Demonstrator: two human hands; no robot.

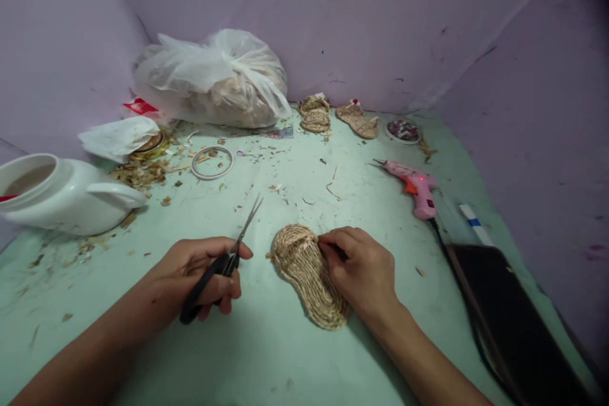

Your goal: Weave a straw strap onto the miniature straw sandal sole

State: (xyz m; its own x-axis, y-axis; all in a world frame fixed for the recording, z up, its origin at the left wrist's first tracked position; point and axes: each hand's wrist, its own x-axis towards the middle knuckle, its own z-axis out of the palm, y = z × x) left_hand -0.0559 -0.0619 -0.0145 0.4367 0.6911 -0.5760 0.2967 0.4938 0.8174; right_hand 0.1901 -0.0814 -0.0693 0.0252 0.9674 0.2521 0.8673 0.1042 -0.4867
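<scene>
A small woven straw slipper (pixel 309 279) lies on the table in front of me, its strap end pointing away. My right hand (pixel 364 266) is at its right side, thumb and forefinger pinched on the edge where the strap meets the sole. Whether a loose strand is in that pinch is hidden by the fingers. My left hand (pixel 204 273) is to the left of the slipper, closed around black-handled scissors (pixel 231 260). Their thin blades point up and away, nearly together, apart from the slipper. A short straw end (pixel 270 256) sticks out at the slipper's left edge.
A pink glue gun (pixel 415 185) with a lit red light lies at right, its cord running past a dark phone-like slab (pixel 509 311). Two small straw slippers (pixel 314 115) and a filled plastic bag (pixel 214 82) are at the back. A white jug (pixel 71 196), tape ring (pixel 212 163) and scraps lie left.
</scene>
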